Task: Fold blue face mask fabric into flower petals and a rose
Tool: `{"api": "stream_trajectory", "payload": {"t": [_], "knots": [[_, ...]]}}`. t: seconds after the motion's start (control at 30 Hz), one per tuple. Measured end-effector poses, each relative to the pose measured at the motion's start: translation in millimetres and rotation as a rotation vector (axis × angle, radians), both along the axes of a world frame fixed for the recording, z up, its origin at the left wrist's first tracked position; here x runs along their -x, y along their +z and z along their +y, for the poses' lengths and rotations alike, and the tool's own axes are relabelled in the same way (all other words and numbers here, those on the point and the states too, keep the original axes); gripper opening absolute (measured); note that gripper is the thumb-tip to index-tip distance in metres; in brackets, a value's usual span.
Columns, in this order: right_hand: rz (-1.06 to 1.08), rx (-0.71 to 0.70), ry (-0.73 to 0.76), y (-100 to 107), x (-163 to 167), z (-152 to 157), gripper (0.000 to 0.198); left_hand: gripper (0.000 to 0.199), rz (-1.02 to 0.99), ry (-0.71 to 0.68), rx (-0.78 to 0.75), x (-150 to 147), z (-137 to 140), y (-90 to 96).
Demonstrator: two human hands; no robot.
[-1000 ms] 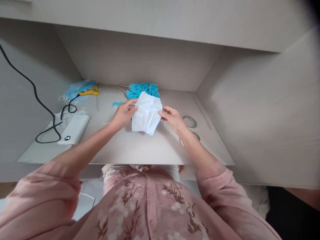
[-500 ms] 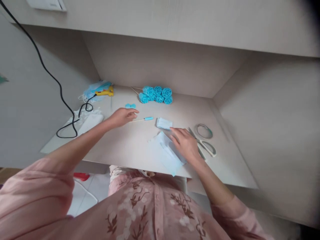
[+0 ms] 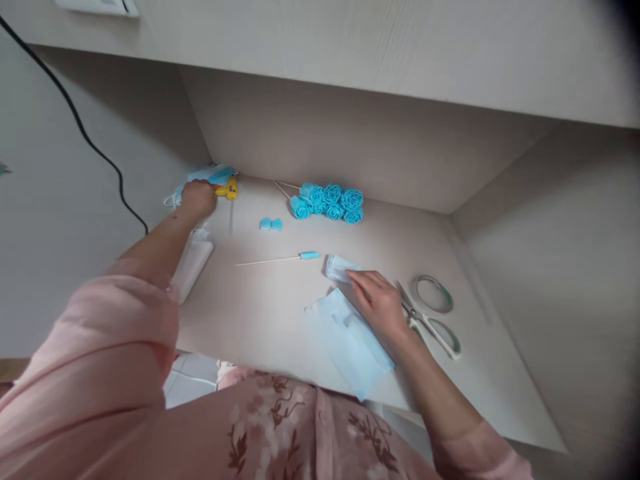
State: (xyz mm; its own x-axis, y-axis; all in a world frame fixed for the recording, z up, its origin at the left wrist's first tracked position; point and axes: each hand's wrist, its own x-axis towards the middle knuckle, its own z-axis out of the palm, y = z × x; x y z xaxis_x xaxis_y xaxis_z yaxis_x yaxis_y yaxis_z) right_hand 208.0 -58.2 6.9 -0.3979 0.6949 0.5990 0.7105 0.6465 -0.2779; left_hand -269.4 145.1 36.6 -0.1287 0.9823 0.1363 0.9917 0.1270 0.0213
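Observation:
At the far left my left hand is closed round the handle end of a yellow hot glue gun, its front end showing past the fingers. My right hand rests with fingers stretched out, the fingertips touching a small stack of folded pale-blue pieces. Just below it, partly under the hand, lies a loose sheet of light-blue mask fabric. A thin stick with a blue wrapped tip lies between my hands. Behind it are small blue cut petals.
Blue fabric roses on sticks lie in a bunch at the back. Scissors and a ring-shaped roll are right of my right hand. Blue face masks are piled behind the glue gun. A white block and black cord are on the left.
My left hand has moved from beside the stick to the far left and closed on the glue gun. My right hand stays by the folded stack. The view has shifted slightly.

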Motion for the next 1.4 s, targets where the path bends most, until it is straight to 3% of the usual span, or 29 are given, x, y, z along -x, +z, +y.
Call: {"api": "stream_trajectory", "payload": {"t": [0.2,0.4,0.47,0.57,0.67,0.8,0.9,1.0,1.07,1.13,1.23,1.4], "knots": [[0.095,0.071,-0.07,-1,-8,0,0.024,0.042,-0.051,-0.032,0.021,10,27,-14.1],[0.127,0.125,-0.075,5,-5,-1,0.025,0.055,-0.165,-0.061,-0.065,18,36,-10.9],[0.132,0.14,-0.08,5,-5,-2,0.025,0.055,-0.295,-0.098,-0.156,11,31,-8.0],[0.118,0.149,-0.079,5,-6,-3,0.025,0.04,-0.518,-0.198,-0.219,-9,15,-5.0],[0.097,0.151,-0.074,3,-7,-4,0.025,0.032,-0.656,-0.203,-0.183,-24,-3,-3.1],[0.109,0.13,-0.065,-1,-8,-1,0.024,0.037,-0.818,-0.2,-0.19,-30,-18,4.9],[0.147,0.1,-0.1,1,-8,1,0.023,0.043,-1.128,-0.294,-0.071,-35,-29,16.2],[0.199,0.126,-0.131,12,-5,0,0.022,0.051,-1.443,-0.343,0.073,-45,-44,28.2],[0.223,0.193,-0.134,23,0,-1,0.024,0.056,-1.516,-0.366,0.104,-52,-54,35.0],[0.222,0.268,-0.108,37,6,2,0.031,0.059,-1.55,-0.407,0.139,-56,-63,40.5],[0.151,0.248,-0.007,61,22,21,0.052,0.06,-1.541,-0.447,0.186,-58,-72,47.0],[0.157,0.2,0.052,97,67,83,0.089,0.072,-1.52,-0.523,0.223,-63,-83,57.8]]}}
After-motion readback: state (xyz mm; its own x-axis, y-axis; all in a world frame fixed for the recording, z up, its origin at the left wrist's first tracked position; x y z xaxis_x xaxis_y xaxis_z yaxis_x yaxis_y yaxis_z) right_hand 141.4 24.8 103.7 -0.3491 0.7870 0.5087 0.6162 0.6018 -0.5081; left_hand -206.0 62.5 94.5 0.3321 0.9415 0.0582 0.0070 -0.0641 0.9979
